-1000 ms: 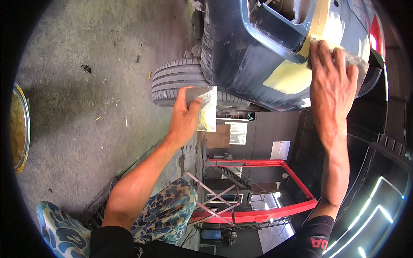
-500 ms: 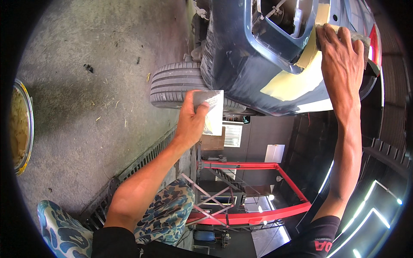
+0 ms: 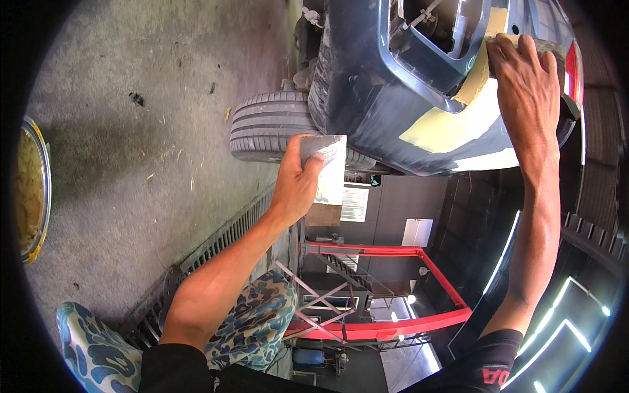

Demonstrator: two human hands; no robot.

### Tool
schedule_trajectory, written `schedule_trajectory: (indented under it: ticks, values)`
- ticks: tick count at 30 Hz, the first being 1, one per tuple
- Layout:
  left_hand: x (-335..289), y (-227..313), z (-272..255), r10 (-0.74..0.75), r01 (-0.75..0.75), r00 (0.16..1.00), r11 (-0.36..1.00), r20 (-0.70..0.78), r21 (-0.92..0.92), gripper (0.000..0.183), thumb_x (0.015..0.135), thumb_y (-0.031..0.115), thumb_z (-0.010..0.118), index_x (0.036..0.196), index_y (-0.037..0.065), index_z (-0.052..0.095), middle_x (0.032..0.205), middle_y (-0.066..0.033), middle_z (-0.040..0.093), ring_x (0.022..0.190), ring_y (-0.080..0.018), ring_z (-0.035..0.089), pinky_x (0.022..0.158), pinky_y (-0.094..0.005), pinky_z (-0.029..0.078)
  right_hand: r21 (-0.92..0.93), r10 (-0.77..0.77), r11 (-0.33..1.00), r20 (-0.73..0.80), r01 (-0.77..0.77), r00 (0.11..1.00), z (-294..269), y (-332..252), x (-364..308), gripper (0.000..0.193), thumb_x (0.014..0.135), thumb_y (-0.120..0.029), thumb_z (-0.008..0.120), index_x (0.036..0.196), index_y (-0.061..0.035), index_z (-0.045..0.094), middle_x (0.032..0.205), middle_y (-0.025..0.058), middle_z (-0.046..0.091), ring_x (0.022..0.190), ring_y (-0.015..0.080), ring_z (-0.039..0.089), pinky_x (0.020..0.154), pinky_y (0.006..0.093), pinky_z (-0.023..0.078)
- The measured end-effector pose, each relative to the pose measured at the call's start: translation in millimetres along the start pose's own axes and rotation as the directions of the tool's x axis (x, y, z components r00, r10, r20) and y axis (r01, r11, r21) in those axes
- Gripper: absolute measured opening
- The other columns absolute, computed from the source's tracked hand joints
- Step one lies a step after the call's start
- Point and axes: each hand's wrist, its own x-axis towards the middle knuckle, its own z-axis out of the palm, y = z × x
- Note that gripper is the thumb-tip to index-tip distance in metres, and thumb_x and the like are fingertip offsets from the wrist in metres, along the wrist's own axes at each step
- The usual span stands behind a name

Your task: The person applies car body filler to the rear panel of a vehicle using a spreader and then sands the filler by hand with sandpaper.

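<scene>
My left hand [image 3: 296, 183] grips a flat square plate [image 3: 334, 164], thumb across its face, with grey and pale smears on it. Farther off at the upper right, my right hand [image 3: 529, 108] is closed on a wide, flat greyish putty spreader [image 3: 549, 51]. The spreader lies against the dark blue car body [image 3: 367, 98], beside a band of masking tape or putty [image 3: 496, 23] along the opening's edge. Pale yellow filler [image 3: 442, 128] covers a broad patch of the panel just left of that hand. The spreader's working edge is partly hidden by my fingers.
A tyre [image 3: 268, 124] stands just beyond my left hand. An open can of beige paste [image 3: 33, 190] sits on the concrete floor [image 3: 151, 85] at far left. A red steel frame [image 3: 386, 329] and a floor grate [image 3: 229, 229] lie below the car.
My right hand and the spreader have shifted slightly right along the car body. My left hand and its plate have moved a little right too.
</scene>
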Motion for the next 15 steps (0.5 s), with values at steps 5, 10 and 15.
schedule_trajectory:
  ticks: [5,10,15]
  values:
    - [-0.3,-7.6,1.1,-0.011,0.011,1.000,0.999,0.000,-0.030,0.030,0.103,0.012,0.053,0.131,0.003,0.050,0.112,-0.0069,0.061,0.103,-0.0130,0.056,0.091,-0.0295,0.046,0.011,-0.023,1.000,0.011,0.023,1.000,-0.1,-8.5,-8.6,0.033,0.096,-0.010,0.068,0.129,-0.0114,0.072,0.133,0.0014,0.068,0.126,0.0200,0.055,0.104,0.0344,0.045]
    - [-2.2,-10.2,0.4,-0.021,0.021,1.000,1.000,0.016,0.001,0.030,0.103,0.012,0.053,0.131,0.003,0.050,0.111,-0.0068,0.061,0.103,-0.0129,0.056,0.091,-0.0298,0.047,0.009,-0.037,0.999,0.103,0.036,0.994,-2.4,-17.8,-18.6,0.041,0.096,-0.008,0.067,0.137,-0.0126,0.066,0.137,0.0007,0.063,0.126,0.0221,0.053,0.104,0.0376,0.046]
    - [-3.5,-11.6,0.7,-0.006,0.006,1.000,1.000,0.010,0.003,0.030,0.102,0.011,0.052,0.130,0.003,0.050,0.111,-0.0068,0.061,0.102,-0.0128,0.056,0.090,-0.0300,0.047,0.102,-0.040,0.994,-0.007,0.040,0.999,-1.7,-26.1,-30.7,0.033,0.090,-0.008,0.073,0.123,-0.0047,0.072,0.126,0.0032,0.066,0.122,0.0195,0.053,0.098,0.0348,0.044]
